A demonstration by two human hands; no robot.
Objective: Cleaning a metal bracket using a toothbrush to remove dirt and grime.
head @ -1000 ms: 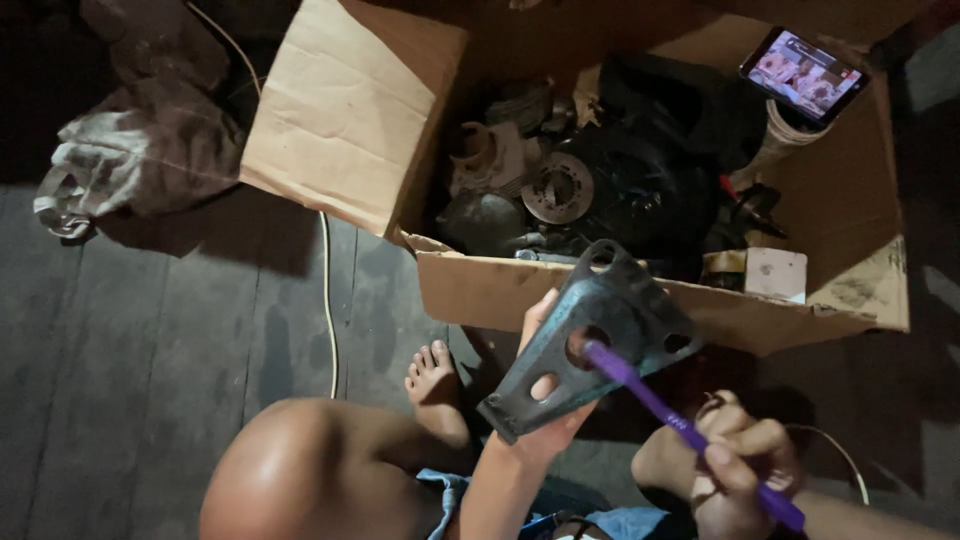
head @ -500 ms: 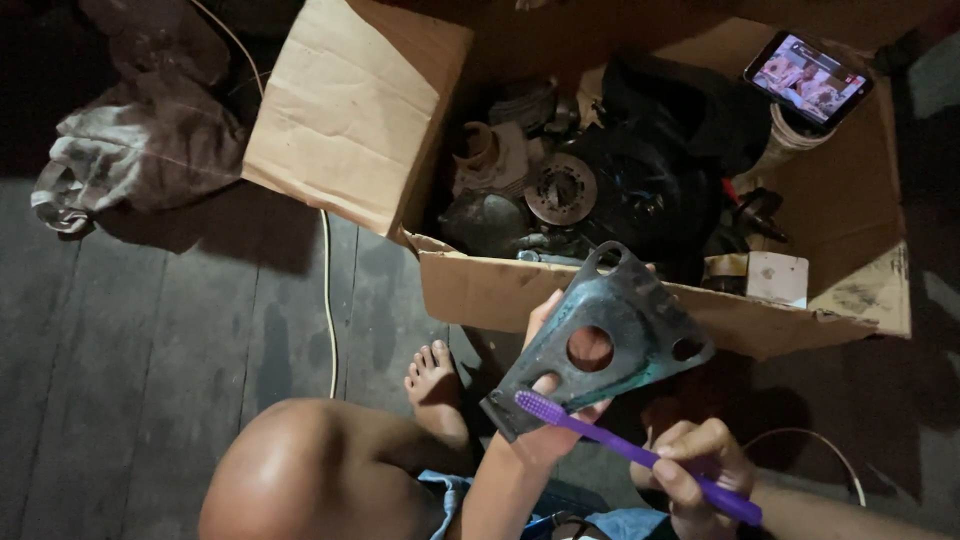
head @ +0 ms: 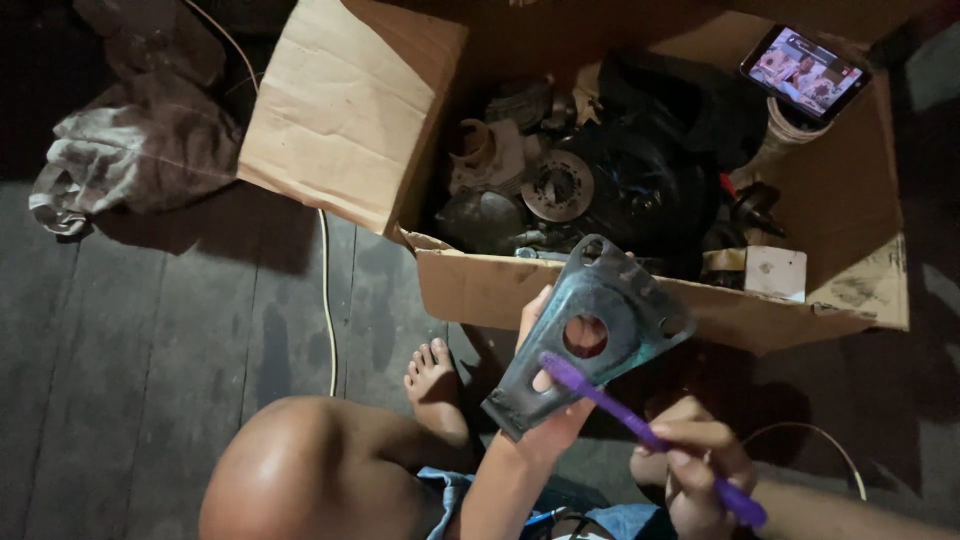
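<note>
- Two hands are busy: the left hand (head: 545, 400) grips a grey metal bracket (head: 590, 335) upright, just before the cardboard box (head: 640, 295).
- The right hand (head: 700, 470) clasps a purple toothbrush (head: 640, 425), bristles on the bracket's lower face.
- Scrubbing seems under way; the next stroke likely needs the bracket held steady.

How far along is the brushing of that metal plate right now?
Under way. The left hand holds the metal plate up; the right hand sets the purple toothbrush against its lower face. The plate looks dull and stained, and more parts sit in the cardboard box.
</note>
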